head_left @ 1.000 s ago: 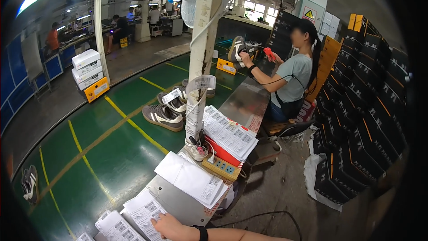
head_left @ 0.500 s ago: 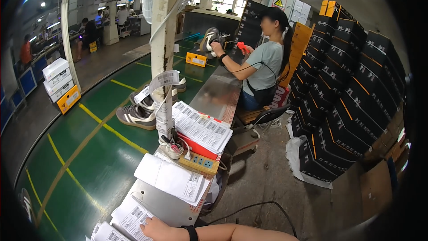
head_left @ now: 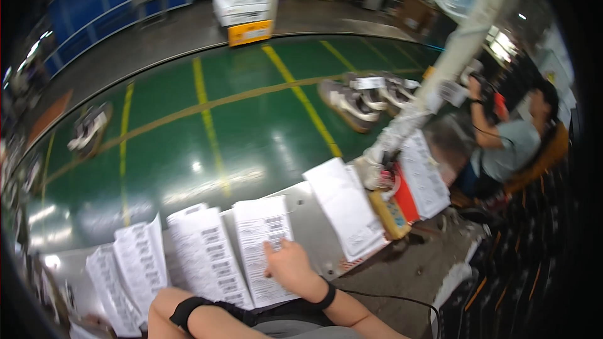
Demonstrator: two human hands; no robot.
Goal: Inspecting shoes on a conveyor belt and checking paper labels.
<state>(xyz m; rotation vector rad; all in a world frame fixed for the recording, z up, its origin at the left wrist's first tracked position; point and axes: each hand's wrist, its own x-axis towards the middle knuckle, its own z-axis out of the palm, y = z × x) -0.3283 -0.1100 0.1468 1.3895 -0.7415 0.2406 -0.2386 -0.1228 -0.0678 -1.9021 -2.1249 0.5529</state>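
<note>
My right hand point(head_left: 293, 270) lies on a stack of printed label sheets point(head_left: 259, 216), index finger stretched over the top sheet and thumb apart. It grips nothing I can see. A black band circles that wrist. At the lower edge, my left hand point(head_left: 162, 311) is bent downward beyond another black wristband, its fingers hidden. Just beyond it lies a second stack of label sheets point(head_left: 204, 245). Curled label sheets point(head_left: 141, 248) and a further pile point(head_left: 110, 282) lie to the left on the metal ledge point(head_left: 308, 213).
A green conveyor belt point(head_left: 251, 138) with yellow lines carries grey sneakers point(head_left: 352, 105) and a lone sneaker point(head_left: 91, 127). White papers point(head_left: 342, 207), a power strip point(head_left: 388, 213) and a pole point(head_left: 461, 44) stand rightward. A seated co-worker point(head_left: 512, 147) is near stacked black boxes point(head_left: 502, 276).
The view has swung left, bringing more label stacks and my left arm into sight. My right hand stays on label sheets, its index finger now plainly stretched out.
</note>
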